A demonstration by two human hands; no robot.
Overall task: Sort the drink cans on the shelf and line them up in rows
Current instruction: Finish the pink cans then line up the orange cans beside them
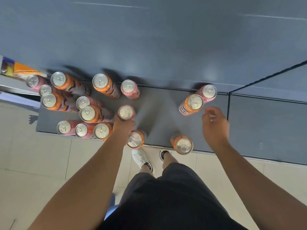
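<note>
Gripping a pink can (126, 112) round its rigid, slick wall below the rim, the left hand (123, 126) is closed on it while the right hand (215, 125) hovers open, empty.

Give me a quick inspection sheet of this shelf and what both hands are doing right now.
Surface: grey shelf, middle bare.
Job's things: orange and pink cans mixed, all upright, most crowded at left; orange can and pink can paired at back right; two orange cans near the front edge.
Clutter: orange packet at far left.
Grips: left hand closed around a pink can; right hand open, holding nothing.
Cables: nothing seen.
Surroundings: tiled floor, the person's shoes below the shelf.
</note>
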